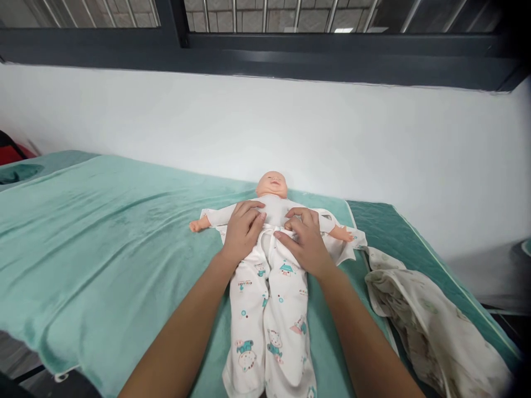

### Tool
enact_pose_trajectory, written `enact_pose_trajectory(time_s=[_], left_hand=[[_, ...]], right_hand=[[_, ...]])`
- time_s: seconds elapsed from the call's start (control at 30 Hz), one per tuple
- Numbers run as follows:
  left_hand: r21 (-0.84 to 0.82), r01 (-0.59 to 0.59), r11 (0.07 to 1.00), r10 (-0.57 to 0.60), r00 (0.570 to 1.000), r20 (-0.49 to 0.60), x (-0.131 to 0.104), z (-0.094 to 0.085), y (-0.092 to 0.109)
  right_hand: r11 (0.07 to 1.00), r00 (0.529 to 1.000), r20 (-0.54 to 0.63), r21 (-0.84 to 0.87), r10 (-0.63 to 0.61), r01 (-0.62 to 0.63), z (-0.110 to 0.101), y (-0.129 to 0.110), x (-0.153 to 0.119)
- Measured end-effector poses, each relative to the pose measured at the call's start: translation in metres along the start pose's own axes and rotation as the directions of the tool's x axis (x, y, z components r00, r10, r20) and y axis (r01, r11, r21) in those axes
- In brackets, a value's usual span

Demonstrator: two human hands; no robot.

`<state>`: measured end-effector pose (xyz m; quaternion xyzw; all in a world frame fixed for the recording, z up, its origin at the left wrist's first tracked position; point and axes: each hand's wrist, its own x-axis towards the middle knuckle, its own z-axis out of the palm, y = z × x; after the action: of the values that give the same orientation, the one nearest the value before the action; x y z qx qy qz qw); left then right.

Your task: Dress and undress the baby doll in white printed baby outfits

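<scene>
A baby doll [271, 185] lies on its back, head toward the wall and arms spread to the sides. It wears a white top [274, 209] and white printed baby pants [286, 309], whose legs reach toward me. My left hand [244, 228] rests over the left side of the doll's belly, fingers stretched out beside the waistband. At the right side of the waistband, my right hand [305, 235] has bent fingers and its thumb on the cloth, apparently pinching it. The fingertips are partly hidden. White printed cloth spreads out beneath the doll's torso and arms.
A green sheet [103, 237] covers the bed or table, with a darker green quilted pad [385, 226] at the right. A crumpled pale printed cloth [431, 315] lies on the right. The white wall [257, 127] and dark window frame [290, 58] stand behind.
</scene>
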<state>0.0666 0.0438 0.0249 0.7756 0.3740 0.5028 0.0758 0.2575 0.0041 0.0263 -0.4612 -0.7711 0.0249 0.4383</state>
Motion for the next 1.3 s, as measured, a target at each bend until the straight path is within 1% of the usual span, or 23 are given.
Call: enact_pose_trajectory(time_s=[0.13, 0.2, 0.27, 0.4, 0.5, 0.63, 0.8, 0.9, 1.03, 1.1, 1.17, 1.3], left_hand=[[0.014, 0.069, 0.998, -0.068, 0.996, -0.060, -0.007, -0.001, -0.006], [0.035, 0.100, 0.994, -0.096, 0.990, -0.102, -0.009, -0.001, -0.010], [0.061, 0.115, 0.991, -0.107, 0.987, -0.119, -0.011, -0.001, -0.011], [0.098, 0.118, 0.988, -0.108, 0.990, -0.096, -0.011, -0.002, -0.011], [0.083, 0.125, 0.989, -0.118, 0.989, -0.091, -0.011, -0.002, -0.008], [0.044, 0.152, 0.987, -0.148, 0.985, -0.093, -0.010, -0.001, -0.007], [0.075, 0.192, 0.979, -0.183, 0.977, -0.107, -0.012, -0.003, -0.008], [0.133, 0.192, 0.972, -0.180, 0.979, -0.092, -0.016, -0.008, -0.012], [0.233, 0.204, 0.951, -0.199, 0.979, -0.045, -0.026, -0.017, -0.019], [0.256, 0.223, 0.940, -0.224, 0.974, -0.028, -0.032, -0.020, -0.021], [0.290, 0.232, 0.928, -0.239, 0.971, -0.011, -0.037, -0.023, -0.021], [0.443, 0.158, 0.883, -0.192, 0.981, 0.034, -0.048, -0.029, -0.014]], right_hand=[[0.999, 0.999, 0.008, 0.015, -0.033, 0.033, 0.001, 0.001, 0.000], [0.999, 0.999, 0.013, 0.025, -0.033, 0.032, 0.002, 0.002, 0.000], [0.999, 1.000, 0.012, 0.021, -0.026, 0.026, 0.002, 0.003, 0.000], [1.000, 0.999, 0.023, 0.004, -0.022, 0.022, 0.001, 0.003, 0.001], [1.000, 1.000, 0.015, -0.007, 0.005, -0.005, 0.001, 0.003, 0.001], [0.999, 0.999, -0.009, -0.017, 0.032, -0.032, 0.003, 0.004, 0.001], [0.996, 0.996, -0.009, -0.018, 0.089, -0.089, 0.002, 0.009, -0.002], [0.991, 0.991, 0.030, -0.019, 0.129, -0.129, -0.003, 0.015, -0.004], [0.990, 0.988, 0.085, -0.070, 0.128, -0.122, -0.011, 0.028, -0.007], [0.992, 0.987, 0.107, -0.055, 0.120, -0.115, -0.014, 0.037, -0.009], [0.991, 0.985, 0.113, -0.018, 0.134, -0.133, -0.016, 0.045, -0.013], [0.982, 0.977, 0.110, 0.019, 0.182, -0.185, -0.018, 0.052, -0.021]])
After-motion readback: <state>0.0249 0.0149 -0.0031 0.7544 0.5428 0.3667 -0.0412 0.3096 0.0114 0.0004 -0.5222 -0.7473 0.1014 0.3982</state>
